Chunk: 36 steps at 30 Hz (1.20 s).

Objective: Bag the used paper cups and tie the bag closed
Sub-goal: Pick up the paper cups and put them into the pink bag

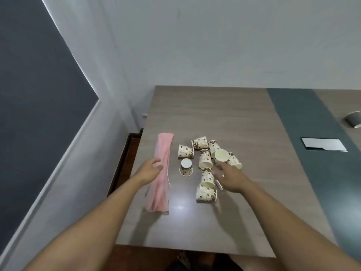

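A folded pink plastic bag (162, 173) lies flat as a long strip on the left part of the wooden table (224, 118). Several paper cups with a coffee-bean print (205, 159) lie scattered to its right, most on their sides, one upside down (186, 167). My left hand (150, 170) hovers over the middle of the bag with fingers relaxed and holds nothing. With its fingers spread, my right hand (230, 178) reaches over the near cups (206, 192) and grips nothing.
A dark strip runs down the table's right side with a silver flat plate (324, 144) set in it. A grey cup (353, 119) lies on its side at the far right. The table's left edge borders a wall and a brown ledge (125, 159).
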Motion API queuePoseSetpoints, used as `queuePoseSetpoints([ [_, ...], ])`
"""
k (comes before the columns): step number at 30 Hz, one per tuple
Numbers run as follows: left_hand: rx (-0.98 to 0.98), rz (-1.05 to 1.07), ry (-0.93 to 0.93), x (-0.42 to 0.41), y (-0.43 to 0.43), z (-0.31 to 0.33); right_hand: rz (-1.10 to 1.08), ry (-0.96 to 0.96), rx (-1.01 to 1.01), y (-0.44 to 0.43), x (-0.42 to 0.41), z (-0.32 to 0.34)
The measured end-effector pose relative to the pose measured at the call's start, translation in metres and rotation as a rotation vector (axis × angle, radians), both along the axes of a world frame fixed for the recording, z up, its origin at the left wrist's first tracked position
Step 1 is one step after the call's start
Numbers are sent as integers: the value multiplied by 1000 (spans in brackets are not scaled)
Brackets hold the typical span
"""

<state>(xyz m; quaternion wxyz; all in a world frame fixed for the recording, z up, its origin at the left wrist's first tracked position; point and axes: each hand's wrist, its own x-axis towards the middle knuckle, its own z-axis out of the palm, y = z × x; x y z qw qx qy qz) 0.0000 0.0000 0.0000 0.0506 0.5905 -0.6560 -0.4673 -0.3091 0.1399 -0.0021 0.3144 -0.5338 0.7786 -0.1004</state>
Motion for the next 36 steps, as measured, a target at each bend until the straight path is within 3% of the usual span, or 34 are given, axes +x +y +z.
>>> queuePoseSetpoints([
  [7, 213, 276, -280, 35, 37, -92, -63, -151, -18, 40, 42, -35],
  [10, 312, 296, -270, 47, 50, -123, -60, -166, 10, 49, 53, -45],
  [13, 265, 273, -288, 51, 60, -138, -36, -189, 12, 54, 60, -48],
  [16, 156, 277, -255, 41, 69, -130, -8, -204, 2, 54, 61, -51],
  [20, 55, 237, -60, 19, 81, -104, 5, -232, -23, 48, 64, -51],
  [28, 1, 107, 150, -23, 87, -45, 121, -333, -56, 30, 80, -44],
  [32, 6, 68, 157, -34, 86, -38, 124, -309, -114, 13, 74, -52],
  [36, -103, -136, -50, -26, 83, -25, -109, -378, -160, -3, 57, -55],
])
